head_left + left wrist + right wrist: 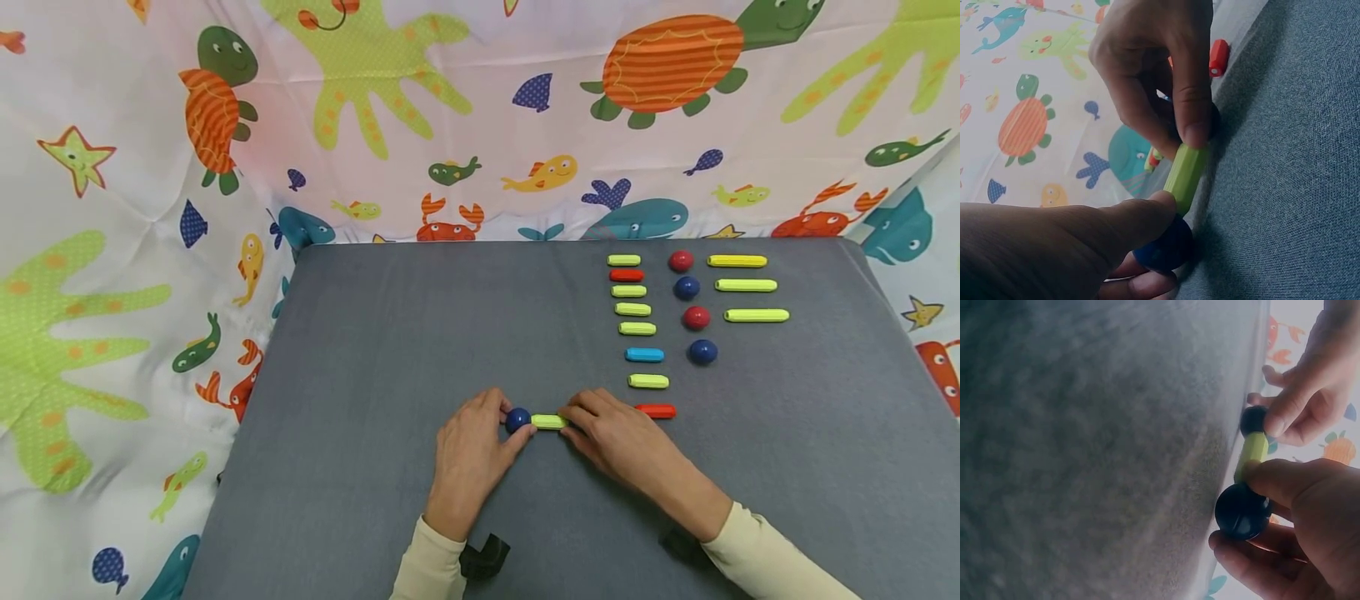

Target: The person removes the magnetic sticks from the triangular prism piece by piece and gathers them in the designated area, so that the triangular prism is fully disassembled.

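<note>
My left hand [472,454] pinches a dark blue ball [517,419] between thumb and fingers. A short yellow-green rod [549,422] runs from that ball to my right hand [626,437]. In the right wrist view a second blue ball [1243,511] sits at the rod's other end. My right thumb presses on the rod beside this ball, and the fingers curl round the ball's far side. From the head view the right hand hides that second ball. Close past the right hand lies a short red rod [656,411].
Short rods, among them a blue rod [644,355], form a column to the right. Beside it stand red and blue balls, such as a red ball [696,317], then 3 longer rods, one a yellow rod [737,261]. A patterned cloth [480,108] hangs behind the grey table [375,333].
</note>
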Demonstrator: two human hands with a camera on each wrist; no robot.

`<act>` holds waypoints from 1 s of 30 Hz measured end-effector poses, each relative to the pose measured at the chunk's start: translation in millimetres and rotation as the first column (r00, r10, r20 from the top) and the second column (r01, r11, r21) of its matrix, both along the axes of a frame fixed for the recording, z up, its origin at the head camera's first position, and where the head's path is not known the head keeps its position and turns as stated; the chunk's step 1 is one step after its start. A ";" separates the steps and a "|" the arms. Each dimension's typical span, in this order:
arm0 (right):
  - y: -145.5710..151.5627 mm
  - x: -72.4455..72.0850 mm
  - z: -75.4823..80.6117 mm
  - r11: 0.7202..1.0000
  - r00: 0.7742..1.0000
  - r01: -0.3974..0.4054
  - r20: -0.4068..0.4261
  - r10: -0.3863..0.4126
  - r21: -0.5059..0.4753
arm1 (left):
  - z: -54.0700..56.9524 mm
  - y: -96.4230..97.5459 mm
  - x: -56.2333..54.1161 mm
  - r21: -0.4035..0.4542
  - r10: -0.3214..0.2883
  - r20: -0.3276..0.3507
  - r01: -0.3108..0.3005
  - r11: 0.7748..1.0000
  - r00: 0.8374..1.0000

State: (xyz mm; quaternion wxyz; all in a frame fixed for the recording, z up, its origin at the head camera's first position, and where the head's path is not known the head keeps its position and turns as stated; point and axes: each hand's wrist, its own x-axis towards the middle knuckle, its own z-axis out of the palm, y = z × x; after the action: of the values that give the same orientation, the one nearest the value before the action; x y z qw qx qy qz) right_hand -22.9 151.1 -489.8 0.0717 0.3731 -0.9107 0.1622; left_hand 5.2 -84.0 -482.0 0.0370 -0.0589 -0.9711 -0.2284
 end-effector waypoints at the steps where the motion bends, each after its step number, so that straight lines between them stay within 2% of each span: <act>1: 0.0 0.0 0.2 1.000 1.000 0.001 0.003 -0.001 0.003 | -0.2 -0.1 0.0 0.000 0.000 0.001 0.000 1.000 1.000; 6: 1.7 -1.0 3.5 1.000 1.000 0.021 0.002 -0.021 0.010 | -0.2 -0.5 0.0 0.004 0.004 0.006 -0.004 1.000 1.000; 11: 10.8 -4.7 11.7 0.998 0.999 0.043 -0.009 -0.044 -0.039 | 0.2 -1.0 -0.5 0.006 0.015 0.007 -0.015 1.000 1.000; 18: 48.5 -12.2 21.0 0.984 0.992 0.125 -0.013 -0.128 -0.127 | -1.0 0.1 -0.5 0.016 0.016 0.009 -0.016 1.000 1.000; 25: 90.4 -10.5 28.7 0.949 0.958 0.287 0.018 -0.287 -0.127 | -2.1 0.9 -0.2 0.022 0.009 0.007 -0.010 1.000 1.000; 30: 113.2 -9.8 25.2 0.924 0.931 0.362 0.004 -0.364 -0.126 | -3.4 0.5 0.2 0.017 0.003 -0.001 -0.003 1.000 1.000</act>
State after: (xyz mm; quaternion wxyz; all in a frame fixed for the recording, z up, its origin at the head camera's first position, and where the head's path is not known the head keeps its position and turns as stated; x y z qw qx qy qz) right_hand -32.7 264.4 -464.6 0.1324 0.1944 -0.9514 0.1988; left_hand 5.4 -83.5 -485.4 0.0385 -0.0573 -0.9692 -0.2365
